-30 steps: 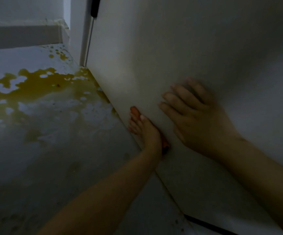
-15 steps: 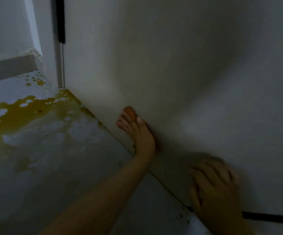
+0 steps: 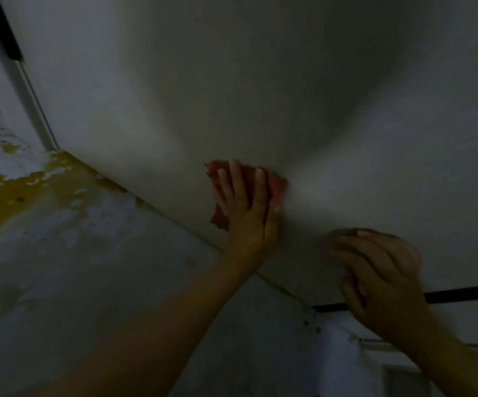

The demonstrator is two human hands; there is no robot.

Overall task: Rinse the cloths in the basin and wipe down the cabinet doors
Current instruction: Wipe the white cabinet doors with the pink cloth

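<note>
A dim white door (image 3: 260, 81) — the cloth (image 3: 275, 184) is pressed flat under straight left fingers (image 3: 233, 190); right hand (image 3: 381, 276) curled, contents untellable.

Stained floor, lower left of frame.
Yellow-brown puddle (image 3: 17, 181) on grey floor (image 3: 89, 282) at left; black strip (image 3: 467, 296) at right edge.

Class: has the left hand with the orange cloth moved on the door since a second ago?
Yes: left hand and orange cloth moved up the door, off its bottom edge.
</note>
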